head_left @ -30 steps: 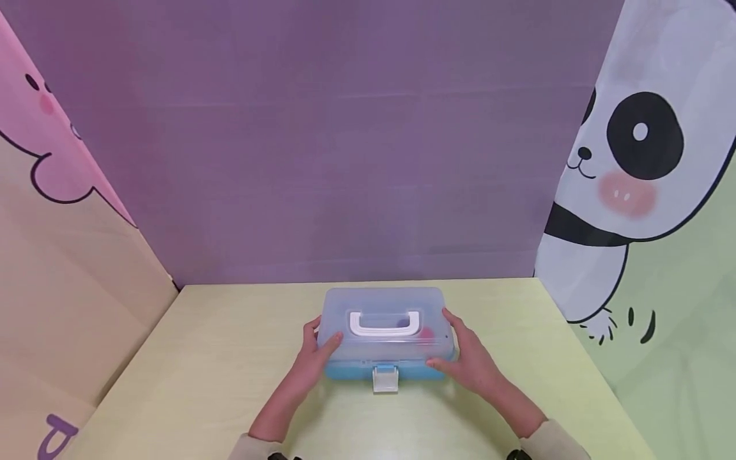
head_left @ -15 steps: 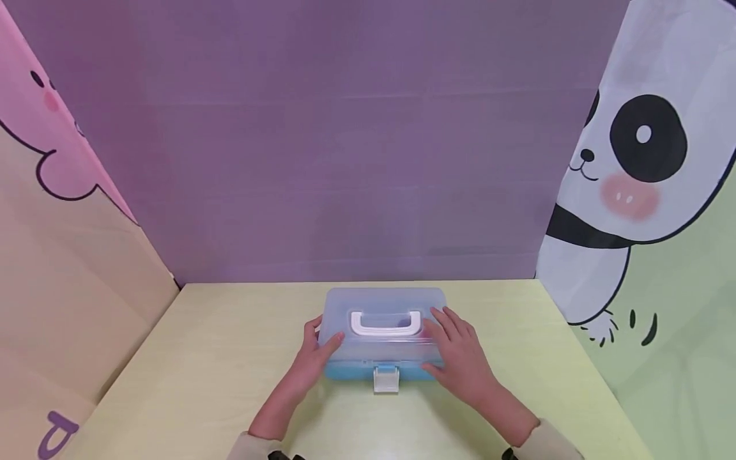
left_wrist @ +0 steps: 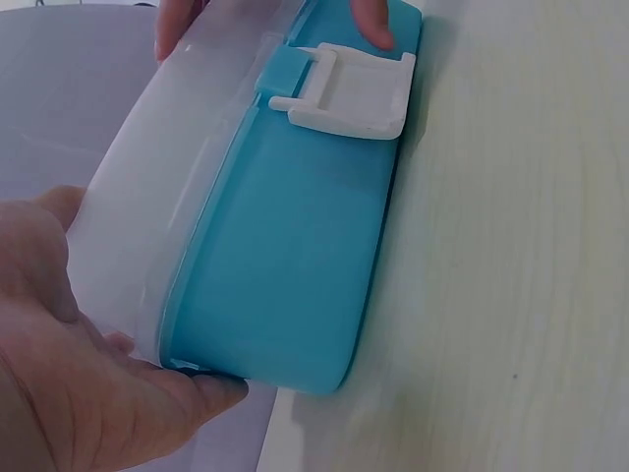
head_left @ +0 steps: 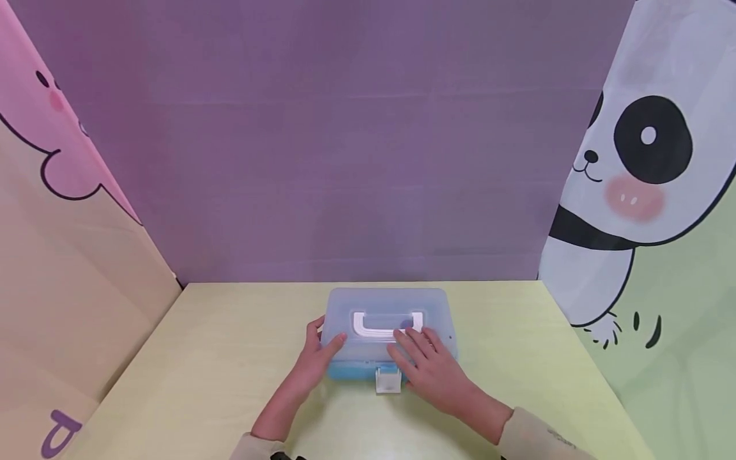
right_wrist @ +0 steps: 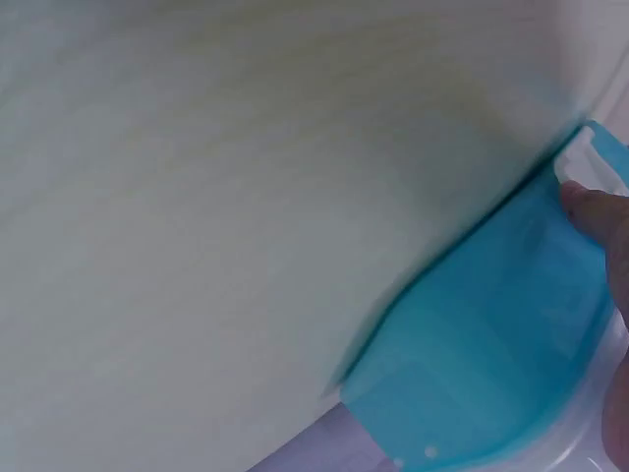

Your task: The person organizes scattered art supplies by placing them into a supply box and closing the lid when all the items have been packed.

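A storage box (head_left: pixel 368 350) with a cloudy clear lid (head_left: pixel 385 300) and a blue base (left_wrist: pixel 275 246) rests on the table. The lid is down on the base. On top lies a white handle (head_left: pixel 370 332); a white latch (head_left: pixel 388 381) sticks out from the front, unfastened. My left hand (head_left: pixel 312 363) grips the box's left end, its thumb over the lid. Across the lid's front, beside the handle, lie the spread fingers of my right hand (head_left: pixel 435 374). In the right wrist view, the right thumb (right_wrist: pixel 587 208) is at the latch. The box's contents are mostly hidden.
The pale wooden table (head_left: pixel 241 358) extends on both sides of the box. A purple cloth wall (head_left: pixel 356 140) stands behind it. Side panels carry a panda picture (head_left: pixel 632 160) on the right and a pink figure (head_left: pixel 75 169) on the left.
My right hand has left the box's right end and slid leftward over the lid to the handle and latch. My left hand keeps its hold, and the box stays in place.
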`<state>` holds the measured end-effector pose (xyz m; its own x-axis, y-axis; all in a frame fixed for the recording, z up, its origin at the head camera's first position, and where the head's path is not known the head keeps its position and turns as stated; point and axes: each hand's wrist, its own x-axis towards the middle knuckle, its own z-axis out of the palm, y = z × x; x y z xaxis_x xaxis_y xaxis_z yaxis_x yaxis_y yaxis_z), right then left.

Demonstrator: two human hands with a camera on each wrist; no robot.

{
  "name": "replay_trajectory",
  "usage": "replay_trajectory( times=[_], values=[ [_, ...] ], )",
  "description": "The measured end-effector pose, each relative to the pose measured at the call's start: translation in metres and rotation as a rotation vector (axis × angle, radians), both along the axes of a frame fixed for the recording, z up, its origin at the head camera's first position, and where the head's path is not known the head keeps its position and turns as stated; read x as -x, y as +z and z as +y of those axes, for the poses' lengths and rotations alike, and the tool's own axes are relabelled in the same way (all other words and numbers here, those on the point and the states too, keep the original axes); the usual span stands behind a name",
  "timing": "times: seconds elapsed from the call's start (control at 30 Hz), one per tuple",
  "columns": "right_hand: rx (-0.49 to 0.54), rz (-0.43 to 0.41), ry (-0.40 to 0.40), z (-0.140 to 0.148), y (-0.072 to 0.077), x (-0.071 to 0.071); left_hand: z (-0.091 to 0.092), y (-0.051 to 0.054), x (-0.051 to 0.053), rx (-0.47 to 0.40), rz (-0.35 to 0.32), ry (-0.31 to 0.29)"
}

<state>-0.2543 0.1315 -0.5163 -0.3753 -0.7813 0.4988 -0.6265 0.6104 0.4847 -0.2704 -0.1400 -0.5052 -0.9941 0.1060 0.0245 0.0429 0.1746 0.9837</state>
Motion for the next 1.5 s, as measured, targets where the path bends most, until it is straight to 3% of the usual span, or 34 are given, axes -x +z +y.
replay_trajectory(
  times=[0.23, 0.67, 1.2, 1.5],
  values=[
    [0.009, 0.033, -0.013, -0.001, -0.011, 0.001, 0.001, 0.0, -0.002, 0.005, 0.005, -0.005],
    [-0.02, 0.084, 0.02, 0.004, -0.013, 0.007, 0.003, 0.001, 0.0, 0.0, 0.0, -0.002],
    [-0.047, -0.037, 0.084, 0.012, -0.005, 0.006, 0.0, 0.001, -0.002, -0.007, 0.029, -0.014],
    [0.155, 0.046, 0.155, 0.001, -0.007, 0.009, -0.001, -0.002, -0.002, -0.007, 0.034, -0.005]
  ],
)
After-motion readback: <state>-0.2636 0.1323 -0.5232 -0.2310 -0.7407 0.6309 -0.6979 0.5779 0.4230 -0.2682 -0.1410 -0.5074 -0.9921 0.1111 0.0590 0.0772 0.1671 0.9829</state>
